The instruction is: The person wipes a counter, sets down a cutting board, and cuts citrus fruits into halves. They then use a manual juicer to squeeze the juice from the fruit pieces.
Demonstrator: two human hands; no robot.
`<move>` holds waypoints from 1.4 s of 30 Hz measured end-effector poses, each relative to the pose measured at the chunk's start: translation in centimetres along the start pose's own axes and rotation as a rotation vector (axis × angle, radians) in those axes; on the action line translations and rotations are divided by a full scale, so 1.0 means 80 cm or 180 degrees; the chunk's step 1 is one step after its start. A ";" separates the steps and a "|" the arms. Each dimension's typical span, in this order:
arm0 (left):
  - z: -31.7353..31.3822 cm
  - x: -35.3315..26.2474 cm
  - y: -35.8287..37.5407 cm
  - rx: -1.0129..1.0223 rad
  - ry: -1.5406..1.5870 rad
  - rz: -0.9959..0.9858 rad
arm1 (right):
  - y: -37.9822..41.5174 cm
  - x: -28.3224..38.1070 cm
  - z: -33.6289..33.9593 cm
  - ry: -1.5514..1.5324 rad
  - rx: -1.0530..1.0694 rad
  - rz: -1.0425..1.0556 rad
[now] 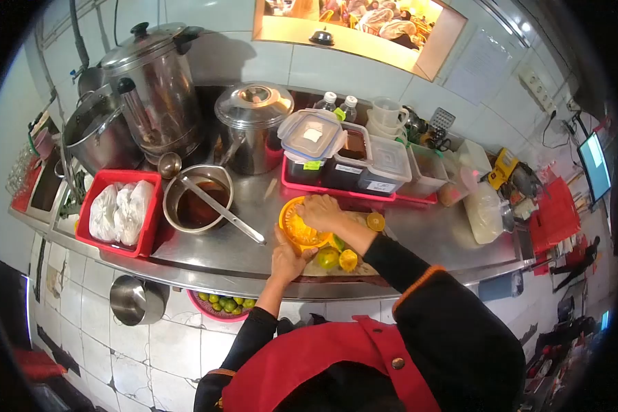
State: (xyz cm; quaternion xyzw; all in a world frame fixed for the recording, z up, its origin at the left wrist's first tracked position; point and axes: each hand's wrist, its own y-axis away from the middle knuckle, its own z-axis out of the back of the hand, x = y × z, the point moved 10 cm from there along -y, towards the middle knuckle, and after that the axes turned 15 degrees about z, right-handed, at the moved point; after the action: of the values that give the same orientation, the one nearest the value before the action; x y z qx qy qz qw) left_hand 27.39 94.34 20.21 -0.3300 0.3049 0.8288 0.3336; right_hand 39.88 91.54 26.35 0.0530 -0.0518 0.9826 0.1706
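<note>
A yellow citrus juicer [301,233] stands on the steel counter near its front edge. My left hand [288,258] grips the juicer's near rim, its fingers closed around the edge. Over the juicer's upper part lies my right hand [321,212], fingers bent down; whatever is under them is hidden. Just right of the juicer, on a cutting board [364,266], are a green citrus fruit [328,257] and a cut citrus half [348,260]. Another cut half [375,221] lies further back, beyond my right forearm.
A steel bowl [178,206] of dark liquid with a ladle and a red basket [152,226] of white bags stand left. Behind are steel pots [253,123] and lidded containers [389,165]. A jug [484,216] stands right. Below the counter sits a fruit basket [216,314].
</note>
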 end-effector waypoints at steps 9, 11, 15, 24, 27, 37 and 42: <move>-0.003 -0.004 -0.020 0.0049 0.0003 -0.0134 | 0.004 0.044 0.020 0.0608 -0.0278 0.0067; -0.007 0.000 -0.021 0.0091 -0.0051 -0.0102 | -0.021 0.001 -0.008 0.0273 0.0337 0.0237; -0.006 0.001 -0.020 0.0048 0.0047 -0.0095 | -0.014 0.005 -0.006 0.0127 0.0234 -0.0221; -0.002 -0.004 -0.017 0.0085 0.0129 -0.0103 | -0.011 -0.027 -0.008 -0.0051 0.0344 -0.0739; 0.001 -0.008 -0.018 0.0182 0.0002 0.0056 | 0.006 0.005 0.013 0.0066 0.0016 -0.0551; 0.001 -0.009 -0.017 -0.0070 -0.0061 -0.0171 | -0.002 -0.017 -0.009 -0.0021 0.0082 -0.0356; -0.004 -0.007 -0.015 -0.0037 -0.0169 -0.0118 | 0.008 0.013 0.015 -0.0240 -0.0222 -0.0583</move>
State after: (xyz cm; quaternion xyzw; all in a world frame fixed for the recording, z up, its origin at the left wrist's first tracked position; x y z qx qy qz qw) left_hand 28.71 94.64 20.09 -0.3154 0.2849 0.8327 0.3549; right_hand 38.77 91.13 27.59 0.0884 -0.0873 0.9578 0.2594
